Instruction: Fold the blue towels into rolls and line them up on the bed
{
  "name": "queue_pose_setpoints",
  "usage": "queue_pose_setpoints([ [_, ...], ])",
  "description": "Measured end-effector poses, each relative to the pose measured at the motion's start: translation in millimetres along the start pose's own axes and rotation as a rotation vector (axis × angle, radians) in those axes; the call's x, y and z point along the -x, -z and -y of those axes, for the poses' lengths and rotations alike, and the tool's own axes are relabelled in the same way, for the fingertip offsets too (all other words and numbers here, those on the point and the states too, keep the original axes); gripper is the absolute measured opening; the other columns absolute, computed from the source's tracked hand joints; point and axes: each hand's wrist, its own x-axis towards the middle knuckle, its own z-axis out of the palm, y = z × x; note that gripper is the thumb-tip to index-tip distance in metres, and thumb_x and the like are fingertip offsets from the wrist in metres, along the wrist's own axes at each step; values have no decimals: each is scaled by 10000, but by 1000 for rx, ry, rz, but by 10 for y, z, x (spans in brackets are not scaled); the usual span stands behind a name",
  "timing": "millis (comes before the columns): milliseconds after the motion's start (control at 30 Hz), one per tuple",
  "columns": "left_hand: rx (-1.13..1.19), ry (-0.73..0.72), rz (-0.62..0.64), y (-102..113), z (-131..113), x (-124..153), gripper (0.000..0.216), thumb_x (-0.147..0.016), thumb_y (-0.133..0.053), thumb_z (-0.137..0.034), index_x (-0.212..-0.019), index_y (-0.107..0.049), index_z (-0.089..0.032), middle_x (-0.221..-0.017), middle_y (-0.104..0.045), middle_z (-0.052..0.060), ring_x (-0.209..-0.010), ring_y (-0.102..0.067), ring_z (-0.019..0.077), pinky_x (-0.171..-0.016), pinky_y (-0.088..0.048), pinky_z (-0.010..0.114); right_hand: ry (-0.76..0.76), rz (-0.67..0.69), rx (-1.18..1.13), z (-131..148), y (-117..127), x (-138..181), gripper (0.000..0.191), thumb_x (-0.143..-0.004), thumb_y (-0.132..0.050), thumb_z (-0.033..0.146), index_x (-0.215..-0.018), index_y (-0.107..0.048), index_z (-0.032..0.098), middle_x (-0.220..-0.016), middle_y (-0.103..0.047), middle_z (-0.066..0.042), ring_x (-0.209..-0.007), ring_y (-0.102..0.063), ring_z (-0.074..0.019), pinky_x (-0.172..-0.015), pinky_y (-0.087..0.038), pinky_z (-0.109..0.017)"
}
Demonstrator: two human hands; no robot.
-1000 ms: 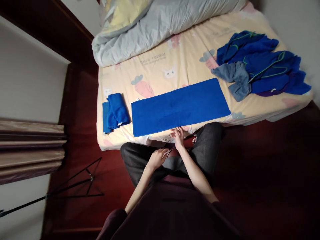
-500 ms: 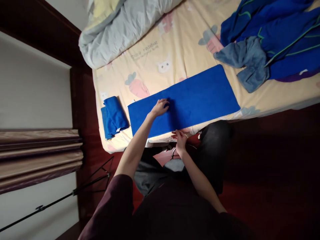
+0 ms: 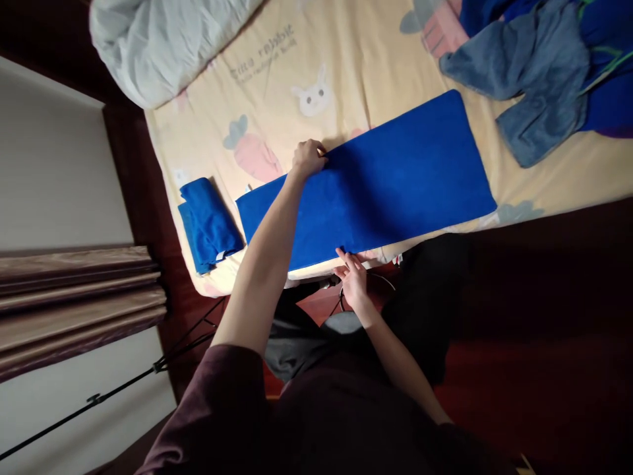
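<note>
A blue towel (image 3: 405, 171), laid out as a long flat strip, lies along the near edge of the bed. My left hand (image 3: 310, 157) reaches across it to the far long edge, fingers curled and thumb closed on that edge. At the near long edge is my right hand (image 3: 354, 280), palm up with fingers apart; its fingertips touch or almost touch the towel's border. To the left lies a folded blue towel (image 3: 210, 224) with a small white tag.
A grey-blue cloth (image 3: 539, 79) and a heap of blue cloth with green trim (image 3: 610, 86) lie at the right. A white quilt (image 3: 163, 46) is bunched at the far left of the bed (image 3: 267, 99). A black tripod leg (image 3: 123, 382) stands left, near a curtain (image 3: 74, 290).
My left hand has moved from the middle of the towel to its far edge. My right hand's fingers have spread from a pinch at the near edge. The view has shifted closer.
</note>
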Motion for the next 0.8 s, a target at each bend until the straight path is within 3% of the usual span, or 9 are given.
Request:
queue_pose_setpoints([
  [167,258,66,29,23,-101,52,169,-841,-760,-126,-1004,-714,-125,-766,-629,71,-971,-740,295,-978,-614,475,-22,-7,1,33,-17,29,227,-941,-756,419,-1029,-707,215,-1374,-773,-96,-589,-600,-78,-708,-604,-254],
  [367,430,124,-75,70,-130,65,126,-864,-763,-93,-945,-680,-142,-684,-592,34,-788,-724,225,-848,-642,386,-45,-193,-35,4,-4,60,129,-929,-715,315,-945,-657,200,-1161,-841,-98,-740,-741,-129,-796,-610,-268],
  [467,493,128,-98,81,-147,93,151,-858,-773,-81,-950,-678,-153,-670,-593,18,-737,-711,195,-823,-639,347,-57,-160,-40,6,-4,60,116,-925,-714,300,-965,-667,202,-1215,-830,-98,-726,-737,-124,-793,-612,-271],
  [600,450,140,-96,78,-198,155,137,-871,-768,-106,-965,-685,-160,-650,-603,9,-682,-700,185,-780,-636,329,-41,-127,-10,3,3,40,172,-921,-750,346,-989,-677,206,-1216,-828,-106,-739,-745,-129,-807,-616,-282],
  [800,307,138,-191,123,-297,240,127,-883,-679,-65,-947,-673,-174,-665,-662,16,-552,-636,143,-661,-594,268,-18,-223,11,-12,24,14,147,-878,-708,310,-860,-599,213,-874,-832,-70,-642,-738,-161,-720,-595,-287],
])
